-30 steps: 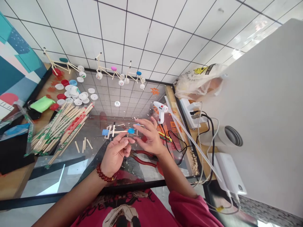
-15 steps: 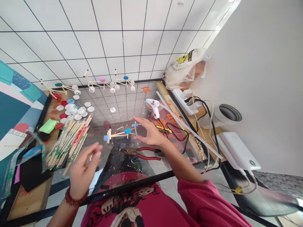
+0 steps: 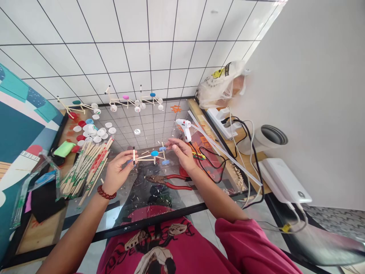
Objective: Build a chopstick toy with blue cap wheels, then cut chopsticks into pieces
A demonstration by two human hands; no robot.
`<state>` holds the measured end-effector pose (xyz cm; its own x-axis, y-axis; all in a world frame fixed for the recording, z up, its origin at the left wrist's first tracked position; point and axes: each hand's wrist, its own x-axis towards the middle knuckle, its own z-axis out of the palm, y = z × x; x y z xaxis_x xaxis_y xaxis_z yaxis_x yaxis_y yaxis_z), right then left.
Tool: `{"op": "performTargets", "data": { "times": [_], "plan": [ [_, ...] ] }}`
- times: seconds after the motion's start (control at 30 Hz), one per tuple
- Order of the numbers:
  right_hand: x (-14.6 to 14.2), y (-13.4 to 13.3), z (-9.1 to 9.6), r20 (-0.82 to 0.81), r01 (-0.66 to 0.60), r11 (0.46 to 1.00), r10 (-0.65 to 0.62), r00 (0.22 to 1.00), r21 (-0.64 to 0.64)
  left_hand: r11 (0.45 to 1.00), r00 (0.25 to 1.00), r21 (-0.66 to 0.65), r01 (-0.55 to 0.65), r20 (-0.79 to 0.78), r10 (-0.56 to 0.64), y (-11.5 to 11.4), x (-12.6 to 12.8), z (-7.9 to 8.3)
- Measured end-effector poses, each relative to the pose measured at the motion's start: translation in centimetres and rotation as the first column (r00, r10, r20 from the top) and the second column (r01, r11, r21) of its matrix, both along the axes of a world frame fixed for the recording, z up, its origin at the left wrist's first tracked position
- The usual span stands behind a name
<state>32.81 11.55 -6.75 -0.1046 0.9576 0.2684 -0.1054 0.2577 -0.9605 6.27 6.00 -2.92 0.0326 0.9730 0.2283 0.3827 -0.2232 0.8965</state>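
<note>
A small tricycle model [image 3: 144,159] built from thin wooden sticks stands on the glass tabletop, with blue bottle caps for wheels and a blue oval seat [image 3: 154,153]. My left hand [image 3: 119,171] pinches its front end by the upright stick with dark tips, partly hiding the front wheel. Beside the rear wheels is my right hand [image 3: 182,154], its fingers stretched and apart, the fingertips close to the far blue wheel [image 3: 162,148]. Whether they touch it I cannot tell. Pliers with red handles [image 3: 168,182] lie just in front of the model.
Several similar stick models [image 3: 125,99] line the back edge. At left are loose bottle caps [image 3: 97,133] and bundled wooden sticks [image 3: 85,167]. A white glue gun [image 3: 185,127], glue sticks [image 3: 225,146], cables and a power strip [image 3: 224,123] occupy the right. Scraps litter the glass.
My left hand has moved up and right from the near side and closed on the model's front end. My right hand has shifted slightly right, beside the rear wheels.
</note>
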Motion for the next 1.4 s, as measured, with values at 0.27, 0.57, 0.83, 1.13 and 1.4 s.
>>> {"op": "performTargets", "data": {
  "times": [0.27, 0.57, 0.83, 1.13, 1.4],
  "plan": [
    [0.1, -0.1, 0.1, -0.054, 0.132, 0.990, -0.135, 0.989, -0.057, 0.969, 0.954, 0.018, -0.246, 0.181, 0.239, 1.3, -1.4, 1.6],
    [1.3, -1.9, -0.1, 0.162, 0.067, 0.997, -0.072, 0.984, 0.035, 0.901, 0.722, -0.088, -0.424, 0.568, 0.395, 6.2, -2.4, 5.6],
    [0.5, -1.2, -0.2, 0.373, -0.003, 0.961, -0.104, 0.922, 0.276, 0.949, 0.739, -0.091, -0.303, 0.606, 0.294, 12.1, -1.5, 6.4],
    [-1.9, 2.0, 3.5, 0.058, -0.087, 0.984, 0.097, 0.994, -0.155, 0.969, 0.768, -0.033, -0.246, 0.603, 0.216, 11.2, 0.0, 8.1],
    [-2.1, 1.1, 3.4, -0.092, -0.129, 0.917, 0.102, 0.991, -0.377, 0.950, 0.748, -0.128, -0.286, 0.590, 0.305, 8.6, -1.4, 6.7]
  ]
}}
